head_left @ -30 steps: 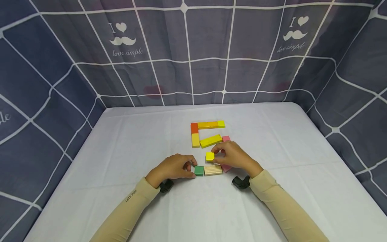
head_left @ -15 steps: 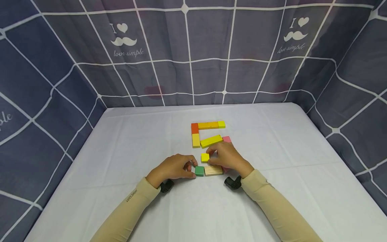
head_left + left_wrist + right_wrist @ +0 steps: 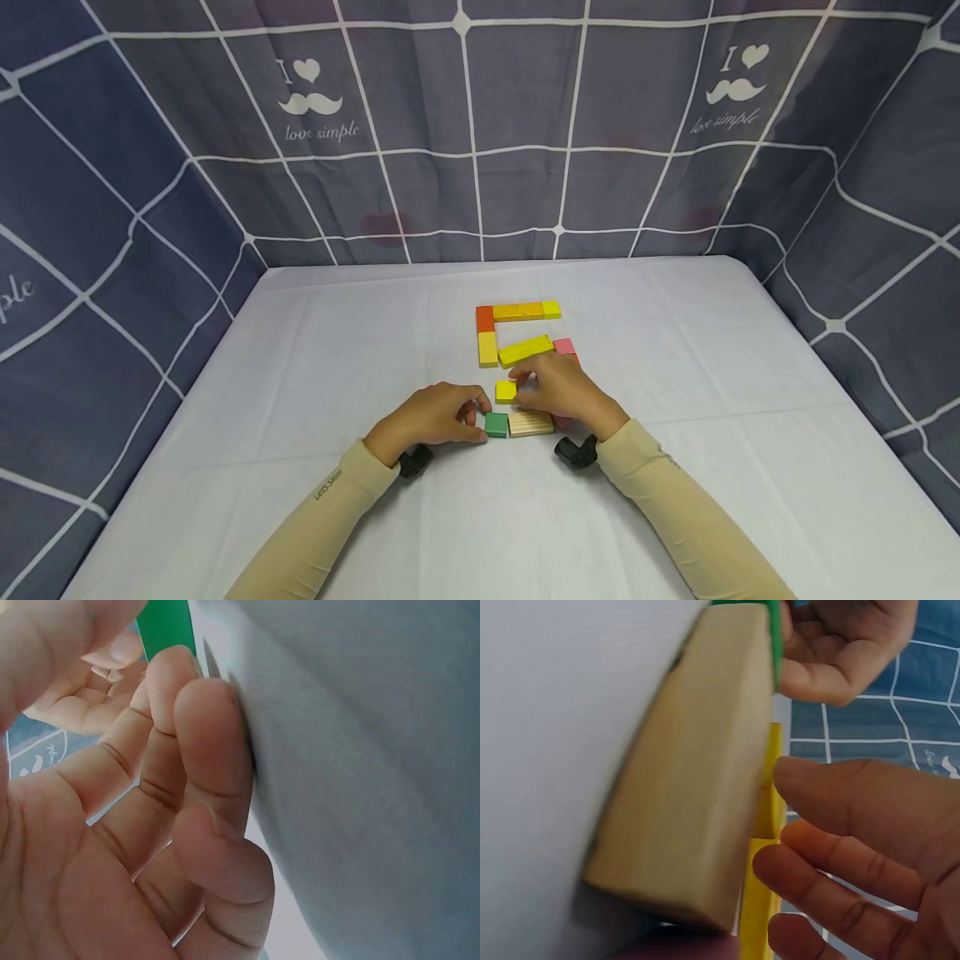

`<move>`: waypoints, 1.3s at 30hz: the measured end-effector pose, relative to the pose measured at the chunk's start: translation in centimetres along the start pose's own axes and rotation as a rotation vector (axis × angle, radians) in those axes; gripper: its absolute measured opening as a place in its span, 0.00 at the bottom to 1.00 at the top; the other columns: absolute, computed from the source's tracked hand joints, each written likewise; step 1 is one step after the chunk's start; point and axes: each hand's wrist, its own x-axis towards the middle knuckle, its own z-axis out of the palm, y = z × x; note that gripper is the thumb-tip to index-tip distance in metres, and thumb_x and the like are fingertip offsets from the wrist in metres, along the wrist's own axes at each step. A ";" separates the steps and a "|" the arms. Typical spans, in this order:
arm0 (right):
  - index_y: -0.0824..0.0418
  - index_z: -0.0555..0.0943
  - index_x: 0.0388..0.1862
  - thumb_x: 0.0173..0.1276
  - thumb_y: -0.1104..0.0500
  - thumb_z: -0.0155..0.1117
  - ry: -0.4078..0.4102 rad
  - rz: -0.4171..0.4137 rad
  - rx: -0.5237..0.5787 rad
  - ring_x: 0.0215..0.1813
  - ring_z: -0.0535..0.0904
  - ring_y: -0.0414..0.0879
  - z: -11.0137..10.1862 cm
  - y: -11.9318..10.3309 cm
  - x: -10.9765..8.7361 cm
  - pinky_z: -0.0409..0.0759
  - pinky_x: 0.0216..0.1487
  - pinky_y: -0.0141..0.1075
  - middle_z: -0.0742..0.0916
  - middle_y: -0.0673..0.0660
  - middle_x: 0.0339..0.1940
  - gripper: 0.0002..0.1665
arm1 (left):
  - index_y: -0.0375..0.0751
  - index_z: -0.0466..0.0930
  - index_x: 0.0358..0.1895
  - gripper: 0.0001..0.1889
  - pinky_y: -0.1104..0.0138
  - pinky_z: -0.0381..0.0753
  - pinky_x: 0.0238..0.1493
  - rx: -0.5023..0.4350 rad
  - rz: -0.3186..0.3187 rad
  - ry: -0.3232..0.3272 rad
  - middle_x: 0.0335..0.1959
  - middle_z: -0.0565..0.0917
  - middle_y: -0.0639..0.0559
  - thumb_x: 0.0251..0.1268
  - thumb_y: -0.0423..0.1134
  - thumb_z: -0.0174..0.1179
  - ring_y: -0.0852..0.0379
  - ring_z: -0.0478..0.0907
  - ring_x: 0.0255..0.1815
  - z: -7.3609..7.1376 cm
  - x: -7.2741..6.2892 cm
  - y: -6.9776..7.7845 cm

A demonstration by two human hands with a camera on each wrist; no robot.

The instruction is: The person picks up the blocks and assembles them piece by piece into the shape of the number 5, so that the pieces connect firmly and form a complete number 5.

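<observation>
In the head view my right hand [image 3: 561, 385] pinches a small yellow cube [image 3: 506, 392] between thumb and forefinger. Just nearer to me lies a natural wood block [image 3: 531, 423], its left end beside a green block [image 3: 497, 425]. My left hand [image 3: 427, 421] has thumb and forefinger at the green block's left end. From the left wrist, the other fingers of that hand curl on the cloth by the green block [image 3: 169, 630]. The right wrist view shows the wood block [image 3: 690, 772] close up, with yellow pieces partly hidden by fingers.
A long yellow block [image 3: 527, 351] lies slanted behind the right hand. Beyond are an orange block [image 3: 517, 312], a red block [image 3: 485, 318], a yellow block [image 3: 487, 350] and a small yellow block [image 3: 551, 310]. A pink block [image 3: 563, 346] is partly covered by the right hand.
My right hand has moved left with the yellow cube, until it sits behind the gap between the green and wood blocks. The left hand has stayed at the green block.
</observation>
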 end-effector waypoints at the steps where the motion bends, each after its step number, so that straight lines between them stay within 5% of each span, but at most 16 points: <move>1: 0.66 0.91 0.55 0.65 0.63 0.80 -0.004 0.003 0.016 0.54 0.85 0.54 -0.1 0.0 -0.1 0.82 0.58 0.50 0.93 0.54 0.45 0.20 | 0.47 0.84 0.50 0.15 0.70 0.69 0.32 0.000 0.000 -0.001 0.28 0.79 0.62 0.66 0.42 0.78 0.65 0.71 0.26 0.0 0.0 0.0; 7: 0.67 0.90 0.56 0.71 0.63 0.75 -0.011 -0.014 0.138 0.43 0.81 0.47 -0.8 0.3 -0.5 0.82 0.47 0.40 0.92 0.54 0.45 0.16 | 0.46 0.84 0.50 0.15 0.70 0.70 0.32 -0.001 -0.004 -0.004 0.29 0.79 0.62 0.66 0.42 0.78 0.64 0.72 0.27 0.0 0.0 0.0; 17: 0.69 0.90 0.52 0.74 0.66 0.71 0.093 -0.045 0.324 0.37 0.77 0.45 -1.2 1.8 -1.6 0.77 0.42 0.35 0.89 0.52 0.39 0.11 | 0.46 0.85 0.51 0.15 0.70 0.71 0.32 0.004 -0.006 0.001 0.29 0.80 0.62 0.65 0.41 0.78 0.64 0.73 0.27 0.2 0.0 -0.1; 27: 0.72 0.87 0.54 0.75 0.67 0.70 0.128 0.038 0.463 0.40 0.79 0.47 -1.9 3.8 -3.4 0.79 0.44 0.31 0.89 0.56 0.41 0.13 | 0.46 0.85 0.51 0.15 0.70 0.70 0.33 0.000 -0.015 0.001 0.29 0.79 0.62 0.65 0.40 0.78 0.64 0.72 0.27 0.2 0.0 0.1; 39: 0.76 0.84 0.58 0.79 0.69 0.64 0.122 0.025 0.588 0.43 0.85 0.48 -2.7 6.5 -5.7 0.81 0.43 0.31 0.91 0.69 0.43 0.14 | 0.46 0.84 0.52 0.15 0.70 0.70 0.34 0.005 0.000 0.000 0.29 0.79 0.63 0.66 0.41 0.77 0.65 0.72 0.29 0.2 -0.2 0.1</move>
